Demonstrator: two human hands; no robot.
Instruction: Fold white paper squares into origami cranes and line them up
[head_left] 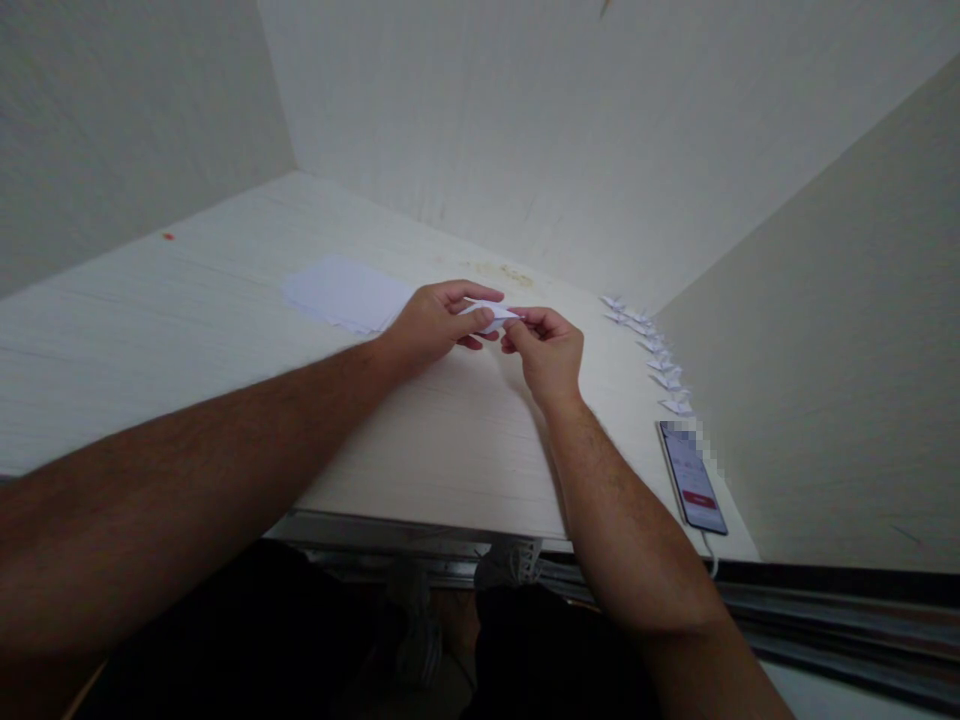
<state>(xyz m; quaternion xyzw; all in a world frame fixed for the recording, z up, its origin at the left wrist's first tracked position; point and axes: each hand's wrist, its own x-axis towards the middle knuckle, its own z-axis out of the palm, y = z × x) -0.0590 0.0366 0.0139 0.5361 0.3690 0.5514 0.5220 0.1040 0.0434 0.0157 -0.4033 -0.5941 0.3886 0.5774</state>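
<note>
A small piece of folded white paper is held above the middle of the table, between both hands. My left hand is closed on its left part, with the thumb on top and the fingers behind and below. At the pointed right end, my right hand pinches the paper between thumb and fingers. The fingers hide parts of the folds. A loose stack of white paper sheets lies on the table just left of my left hand.
Several folded paper cranes stand in a row along the right wall. A lit phone with a cable lies near the table's front right corner. Walls enclose the white table at the back and both sides.
</note>
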